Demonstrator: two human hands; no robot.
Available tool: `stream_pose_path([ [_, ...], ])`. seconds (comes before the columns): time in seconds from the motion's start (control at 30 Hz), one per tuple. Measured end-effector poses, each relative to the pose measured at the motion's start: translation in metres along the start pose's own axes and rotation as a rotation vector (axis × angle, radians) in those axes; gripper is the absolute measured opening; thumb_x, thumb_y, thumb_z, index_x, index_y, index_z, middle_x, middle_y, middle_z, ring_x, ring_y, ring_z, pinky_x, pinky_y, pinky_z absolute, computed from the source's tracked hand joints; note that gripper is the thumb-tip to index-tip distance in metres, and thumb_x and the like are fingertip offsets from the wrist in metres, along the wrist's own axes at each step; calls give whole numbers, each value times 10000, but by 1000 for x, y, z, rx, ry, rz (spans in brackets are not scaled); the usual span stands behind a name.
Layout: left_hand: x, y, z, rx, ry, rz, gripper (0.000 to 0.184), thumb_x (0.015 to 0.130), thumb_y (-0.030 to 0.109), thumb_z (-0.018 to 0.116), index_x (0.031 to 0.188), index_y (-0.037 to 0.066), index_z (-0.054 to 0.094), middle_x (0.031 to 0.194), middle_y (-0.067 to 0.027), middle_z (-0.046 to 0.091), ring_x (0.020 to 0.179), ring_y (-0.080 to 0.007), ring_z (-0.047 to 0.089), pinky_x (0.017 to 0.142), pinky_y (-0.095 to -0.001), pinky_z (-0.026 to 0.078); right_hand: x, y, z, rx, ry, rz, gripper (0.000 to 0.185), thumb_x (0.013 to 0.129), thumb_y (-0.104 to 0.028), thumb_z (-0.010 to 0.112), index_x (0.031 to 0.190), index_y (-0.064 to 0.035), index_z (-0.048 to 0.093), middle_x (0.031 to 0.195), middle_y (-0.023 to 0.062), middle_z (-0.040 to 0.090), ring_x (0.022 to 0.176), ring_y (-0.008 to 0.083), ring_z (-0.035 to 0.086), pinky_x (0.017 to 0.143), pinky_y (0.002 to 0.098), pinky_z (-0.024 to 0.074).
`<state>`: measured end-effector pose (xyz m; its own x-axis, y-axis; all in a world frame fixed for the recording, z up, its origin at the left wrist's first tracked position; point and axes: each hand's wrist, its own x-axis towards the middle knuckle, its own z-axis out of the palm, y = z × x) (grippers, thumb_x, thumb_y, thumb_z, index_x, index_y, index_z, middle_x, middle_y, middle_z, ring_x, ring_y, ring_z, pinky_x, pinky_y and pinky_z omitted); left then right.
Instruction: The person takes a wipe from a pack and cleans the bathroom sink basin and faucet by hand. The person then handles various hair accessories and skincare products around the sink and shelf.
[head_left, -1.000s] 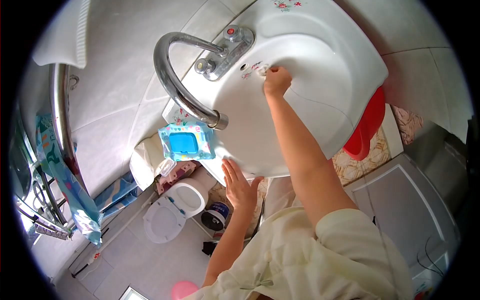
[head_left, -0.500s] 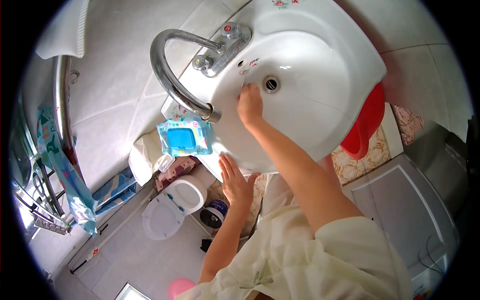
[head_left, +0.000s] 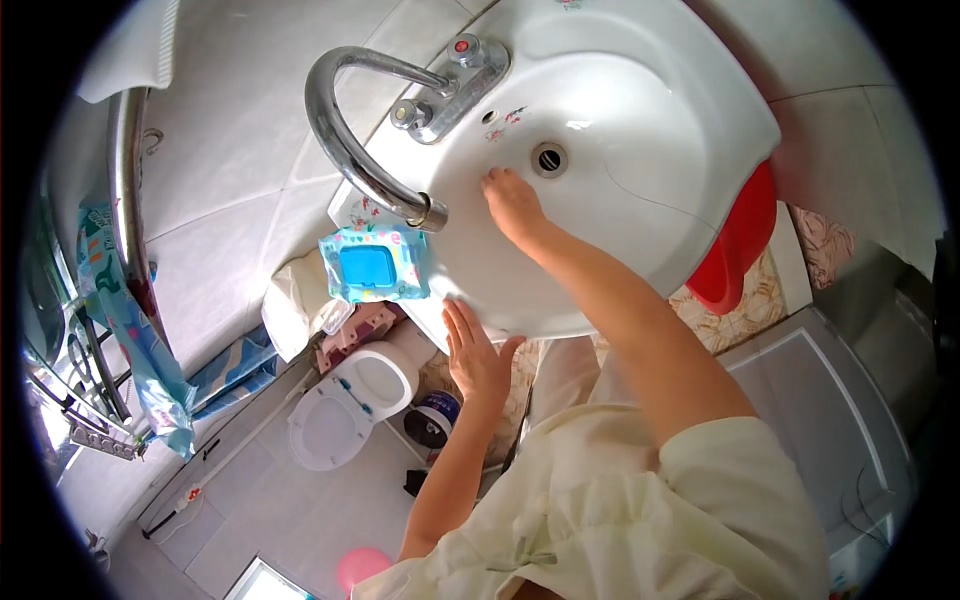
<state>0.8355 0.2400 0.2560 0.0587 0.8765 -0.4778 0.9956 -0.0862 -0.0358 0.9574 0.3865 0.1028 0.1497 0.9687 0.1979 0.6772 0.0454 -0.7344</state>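
Observation:
Inside the white washbasin (head_left: 640,150), my right hand (head_left: 514,206) is closed, its curled fingertips against the basin wall to the left of the drain (head_left: 549,160). Whatever those fingers may hold is hidden. My left hand (head_left: 478,360) rests on the basin's near edge with its fingers stretched out and the thumb apart, holding nothing. Just beyond its fingertips, a blue pack of wet wipes (head_left: 372,264) with its lid down lies on the basin's corner. The curved chrome faucet (head_left: 345,135) arches above the pack, and no water runs from its spout.
A red basin (head_left: 735,250) is under the sink's right side. At the lower left are a toilet (head_left: 330,425) with its lid up, a dark bucket (head_left: 432,420) and a pink balloon-like object (head_left: 362,567). A metal rail (head_left: 127,190) runs along the left wall.
My right hand has shifted slightly down and right within the sink, along the wall. My left hand stays on the edge. The whole view has tilted a little.

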Motion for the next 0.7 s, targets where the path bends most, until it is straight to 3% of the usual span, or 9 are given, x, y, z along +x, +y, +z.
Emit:
stream_pose_path([
  [0.1, 0, 1, -1, -16, 11, 1, 1036, 725, 447, 704, 1400, -94, 134, 1474, -266, 136, 1359, -379, 211, 1072, -405, 299, 0, 18, -11, 313, -275, 213, 111, 722, 9, 540, 757, -29, 639, 791, 148, 632, 800, 293, 613, 686, 396, 490],
  [0.23, 1, 2, -1, 4, 1, -20, 1037, 719, 443, 710, 1404, -85, 136, 1482, -253, 124, 1362, -372, 210, 1065, -409, 311, 52, 26, -32, 646, 551, 748, 74, 704, 15, 580, 732, -40, 620, 700, 146, 616, 666, 321, 595, 627, 383, 471],
  [0.33, 2, 3, -2, -3, -4, -27, 1039, 717, 446, 711, 1407, -78, 137, 1487, -242, 116, 1364, -365, 209, 1061, -411, 319, 46, -1, -6, 549, 544, 579, 56, 695, 13, 606, 732, -27, 617, 718, 143, 618, 694, 308, 603, 647, 394, 477],
  [0.4, -1, 2, -1, 0, -11, -23, 1040, 716, 449, 710, 1408, -75, 137, 1489, -238, 113, 1365, -361, 209, 1060, -411, 321, 6, -27, 5, 435, 134, 285, 60, 694, -2, 616, 742, -38, 622, 741, 131, 615, 733, 298, 607, 665, 401, 481],
  [0.43, 0, 2, -1, 5, -5, -23, 1040, 715, 451, 710, 1409, -71, 139, 1490, -236, 114, 1366, -359, 209, 1060, -412, 321, -1, -32, 0, 433, 137, 284, 60, 694, -2, 616, 742, -38, 622, 741, 131, 615, 733, 298, 607, 665, 401, 481],
  [0.5, -1, 2, 1, 4, -1, -29, 1039, 714, 453, 710, 1410, -68, 141, 1490, -235, 116, 1367, -357, 208, 1061, -412, 320, -11, -33, -15, 584, -291, 120, 76, 685, -3, 615, 739, -57, 623, 755, 120, 606, 757, 306, 602, 674, 413, 481],
  [0.57, 0, 1, 1, 9, 9, -23, 1040, 710, 457, 710, 1411, -64, 145, 1490, -233, 117, 1365, -358, 213, 1057, -413, 324, 14, -27, -27, 465, -200, 55, 103, 698, 4, 604, 770, -69, 617, 757, 116, 593, 751, 318, 592, 661, 412, 477],
  [0.63, 1, 1, 2, 3, 17, -19, 1041, 709, 460, 709, 1411, -63, 146, 1490, -232, 119, 1363, -360, 216, 1056, -414, 326, 49, -35, -40, 586, 380, 219, 116, 726, 12, 585, 809, -66, 608, 778, 114, 587, 751, 326, 585, 655, 412, 475],
  [0.7, -2, -1, 1, 4, 18, -20, 1041, 708, 464, 707, 1411, -62, 148, 1490, -232, 121, 1362, -363, 219, 1055, -414, 327, 49, -51, -34, 583, 392, 230, 118, 738, 14, 578, 822, -65, 603, 790, 112, 587, 753, 326, 584, 653, 410, 475],
])
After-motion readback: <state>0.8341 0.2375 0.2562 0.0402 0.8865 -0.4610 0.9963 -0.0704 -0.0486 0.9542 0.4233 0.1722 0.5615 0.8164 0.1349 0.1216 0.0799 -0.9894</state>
